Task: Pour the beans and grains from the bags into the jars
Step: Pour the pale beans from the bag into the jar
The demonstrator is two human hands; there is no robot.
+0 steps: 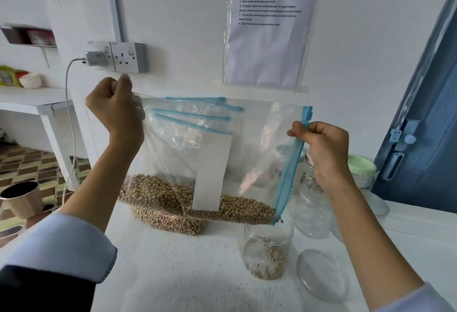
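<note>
A clear zip bag (249,138) with a blue zipper strip hangs turned on its side above the white table (188,267). Tan beans (242,209) lie along its lower edge. My left hand (116,106) grips the bag's upper left corner. My right hand (324,146) pinches the blue zipper edge on the right. The bag's lower right corner sits just over the mouth of an open clear jar (267,250), which has a shallow layer of beans at its bottom. Another bag of beans (170,220) lies on the table behind.
A clear lid (321,274) lies right of the jar. More clear jars (311,212) and a green-lidded container (362,168) stand at the back right by a blue door (425,138). A wall socket (123,57) with a charger cable is up left.
</note>
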